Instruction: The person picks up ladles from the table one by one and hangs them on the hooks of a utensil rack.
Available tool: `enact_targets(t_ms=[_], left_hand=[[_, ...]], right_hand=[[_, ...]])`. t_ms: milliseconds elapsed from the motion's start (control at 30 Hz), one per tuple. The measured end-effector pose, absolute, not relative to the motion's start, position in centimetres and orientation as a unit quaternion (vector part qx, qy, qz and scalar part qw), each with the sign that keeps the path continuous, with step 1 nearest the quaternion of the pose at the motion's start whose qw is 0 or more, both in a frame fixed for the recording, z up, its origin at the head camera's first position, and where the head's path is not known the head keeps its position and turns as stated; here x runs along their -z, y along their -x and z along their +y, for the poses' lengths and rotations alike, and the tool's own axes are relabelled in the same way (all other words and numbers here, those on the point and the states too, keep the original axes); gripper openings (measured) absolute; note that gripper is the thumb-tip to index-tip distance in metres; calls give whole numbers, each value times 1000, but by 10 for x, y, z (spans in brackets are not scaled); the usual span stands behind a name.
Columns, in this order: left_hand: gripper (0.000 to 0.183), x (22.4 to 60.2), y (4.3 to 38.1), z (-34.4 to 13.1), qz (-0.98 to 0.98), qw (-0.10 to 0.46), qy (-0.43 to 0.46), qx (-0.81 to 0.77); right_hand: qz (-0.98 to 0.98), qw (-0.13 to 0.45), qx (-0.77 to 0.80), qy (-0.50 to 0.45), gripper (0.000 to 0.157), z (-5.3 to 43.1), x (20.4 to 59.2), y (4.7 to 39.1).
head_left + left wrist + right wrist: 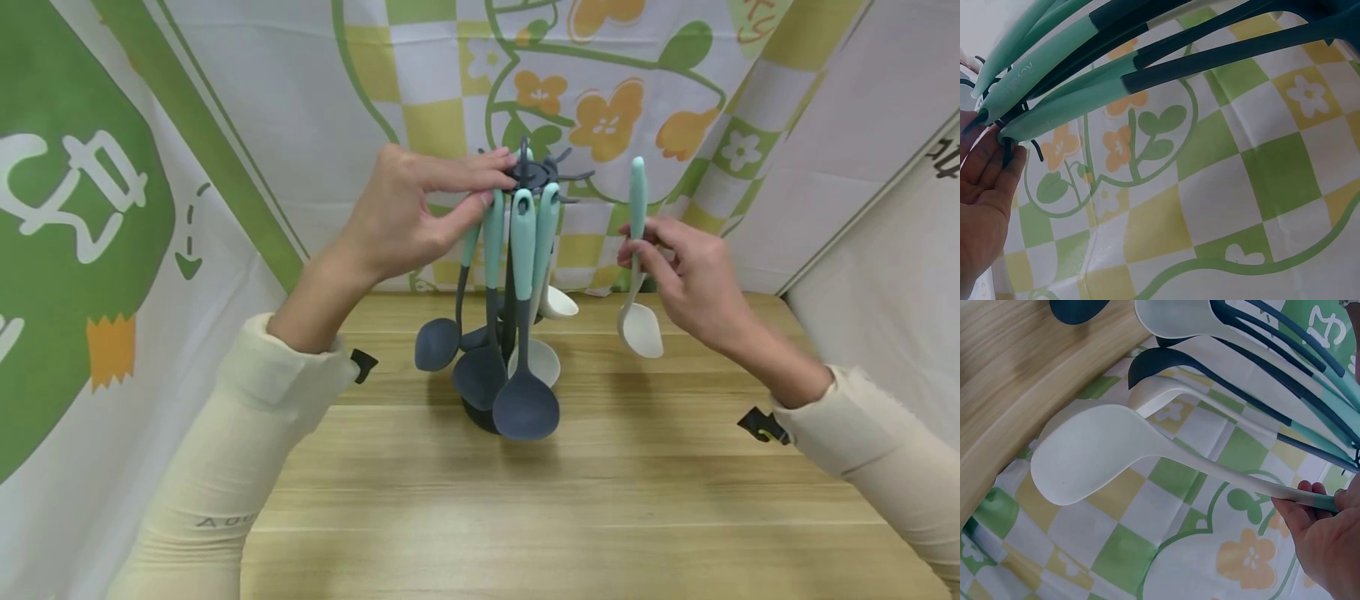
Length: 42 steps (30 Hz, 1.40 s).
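Note:
In the head view a dark utensil rack (536,175) stands upright, its hooks spread at the top. My left hand (416,212) holds the rack's top edge, thumb below and fingers above, beside the mint handles. Hanging from the hooks are several utensils, among them a dark ladle (527,408) in front and a white ladle (561,302) behind. Off to the right, my right hand (693,267) pinches another white ladle (643,332) by its mint handle, bowl downward. The right wrist view shows this ladle's bowl (1085,453) apart from the hanging utensils.
The rack's round dark base (477,415) rests on a wooden table (600,517), partly hidden by hanging bowls. Close behind hangs a patterned cloth (431,62). White and green fabric walls (82,208) border both sides.

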<state>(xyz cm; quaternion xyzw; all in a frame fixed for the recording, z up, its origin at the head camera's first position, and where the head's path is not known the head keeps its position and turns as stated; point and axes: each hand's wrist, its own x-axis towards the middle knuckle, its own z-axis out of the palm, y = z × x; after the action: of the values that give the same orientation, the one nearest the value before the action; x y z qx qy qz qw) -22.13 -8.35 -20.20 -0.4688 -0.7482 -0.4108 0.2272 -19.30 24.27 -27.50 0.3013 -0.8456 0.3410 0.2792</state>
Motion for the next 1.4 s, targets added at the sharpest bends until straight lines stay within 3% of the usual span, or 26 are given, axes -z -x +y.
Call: enact_targets(t_ms=[933,1400], left_hand=[[22,205,242,-89,-709,187,498,463],[23,205,246,-90,-698,174,504,477]], right_hand=[[-835,260,-366,-317,9,220,272,178],[-831,254,-377,-322,15,216,274,178]])
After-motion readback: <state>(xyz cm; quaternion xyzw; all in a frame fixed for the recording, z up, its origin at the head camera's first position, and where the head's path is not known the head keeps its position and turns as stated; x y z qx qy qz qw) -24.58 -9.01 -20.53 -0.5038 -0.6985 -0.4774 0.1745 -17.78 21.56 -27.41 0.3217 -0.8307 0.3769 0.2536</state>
